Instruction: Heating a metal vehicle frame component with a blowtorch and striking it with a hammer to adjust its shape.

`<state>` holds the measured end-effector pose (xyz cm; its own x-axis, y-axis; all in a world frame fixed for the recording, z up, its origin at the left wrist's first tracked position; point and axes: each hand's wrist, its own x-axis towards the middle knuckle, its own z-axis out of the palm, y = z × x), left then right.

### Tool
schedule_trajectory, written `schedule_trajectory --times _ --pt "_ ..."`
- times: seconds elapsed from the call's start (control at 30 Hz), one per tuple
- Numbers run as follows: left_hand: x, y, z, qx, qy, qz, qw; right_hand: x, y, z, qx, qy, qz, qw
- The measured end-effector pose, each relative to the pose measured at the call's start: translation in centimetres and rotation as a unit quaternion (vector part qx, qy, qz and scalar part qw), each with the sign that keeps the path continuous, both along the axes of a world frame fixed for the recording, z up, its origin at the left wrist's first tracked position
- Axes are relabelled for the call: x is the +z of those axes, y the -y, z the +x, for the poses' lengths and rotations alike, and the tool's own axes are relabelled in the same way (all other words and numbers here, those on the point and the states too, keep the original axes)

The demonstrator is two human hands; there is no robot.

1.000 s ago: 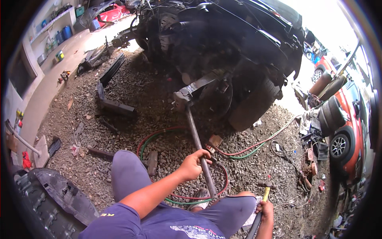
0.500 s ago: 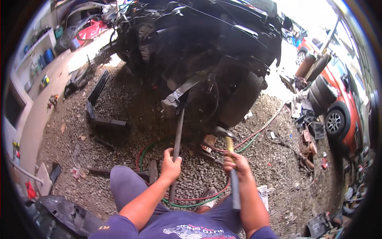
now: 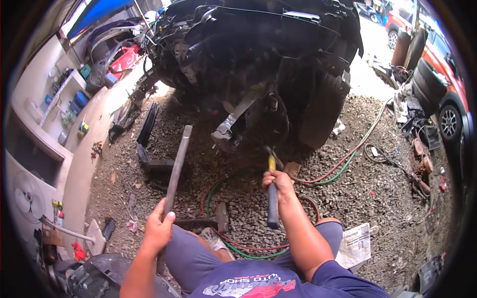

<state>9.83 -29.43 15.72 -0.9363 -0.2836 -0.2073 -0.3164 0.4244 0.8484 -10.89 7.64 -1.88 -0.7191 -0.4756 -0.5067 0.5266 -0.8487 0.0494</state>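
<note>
My left hand (image 3: 159, 227) is wrapped round a long metal bar (image 3: 178, 166), whose flattened upper end stands free to the left of the car. My right hand (image 3: 279, 184) grips a hammer (image 3: 273, 206) by its yellow and dark handle. The hammer's head, in shadow, points away from me toward the car. Between the two tools and farther off, a bare silvery metal arm (image 3: 226, 133) juts down from the stripped front of a dark car (image 3: 238, 44). Neither tool touches that arm.
Red and green hoses (image 3: 325, 181) loop over the gravel (image 3: 248, 213). A sledgehammer (image 3: 222, 217) lies by my left leg. Dark trim pieces (image 3: 147, 126) sit at left, a folded newspaper (image 3: 355, 246) at right. An orange car (image 3: 442, 59) and stacked tires (image 3: 428, 82) stand far right.
The bar, earlier angled up to the silvery arm's end, has come away to the left with my left hand. My right hand has shifted the hammer a little left and away from me.
</note>
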Motion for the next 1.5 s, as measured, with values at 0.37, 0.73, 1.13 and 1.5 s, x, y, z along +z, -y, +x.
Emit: schedule_trajectory --times 0.37,0.73,1.13,1.5 --pt "3.2 3.5 -9.6 -0.145 0.037 -0.304 0.941 7.8 8.6 -2.0 0.067 -0.146 0.156 0.975" --pt "2.7 5.1 -11.6 -0.202 -0.018 -0.275 0.94 -2.4 -1.9 2.3 -0.084 0.117 0.343 0.928" --pt "6.4 1.7 -13.3 -0.175 -0.018 -0.296 0.939 5.6 5.3 -1.4 0.098 -0.176 0.014 0.979" --pt "7.3 4.1 -9.5 -0.103 -0.084 -0.334 0.933 -4.4 -0.6 2.1 -0.233 0.29 0.237 0.898"
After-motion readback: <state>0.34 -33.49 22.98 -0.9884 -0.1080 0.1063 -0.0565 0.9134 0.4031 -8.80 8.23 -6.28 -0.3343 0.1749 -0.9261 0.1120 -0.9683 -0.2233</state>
